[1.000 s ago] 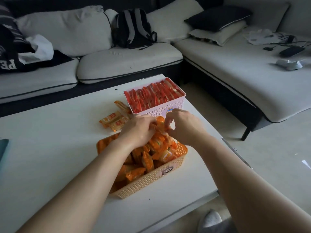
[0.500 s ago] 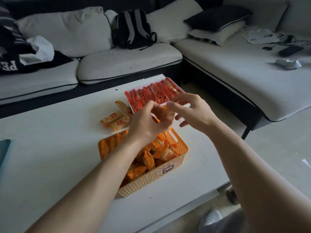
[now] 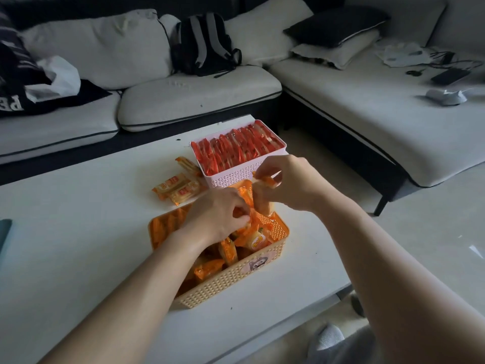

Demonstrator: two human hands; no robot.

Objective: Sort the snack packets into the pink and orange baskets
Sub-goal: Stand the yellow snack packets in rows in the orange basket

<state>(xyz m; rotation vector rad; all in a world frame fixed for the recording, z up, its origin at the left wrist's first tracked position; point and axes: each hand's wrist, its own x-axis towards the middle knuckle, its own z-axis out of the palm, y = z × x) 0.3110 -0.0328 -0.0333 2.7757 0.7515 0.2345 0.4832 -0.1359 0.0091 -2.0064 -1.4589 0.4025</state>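
Right hand (image 3: 291, 183): grip pinching an orange packet (image 3: 266, 181), just above the orange basket (image 3: 236, 279).
Left hand (image 3: 217, 216): grip closed among packets.

Both forearms are seen bare, with no sleeve, watch or ring shown on the left hand (image 3: 219, 215) or the right hand (image 3: 286, 183). A white sock (image 3: 329, 337) and grey trouser fabric (image 3: 351, 350) are glimpsed at the bottom edge.

We have a single head-worn view, looking forward and down at close range onto the table (image 3: 78, 232), with the sofa (image 3: 183, 101) beyond its far edge.
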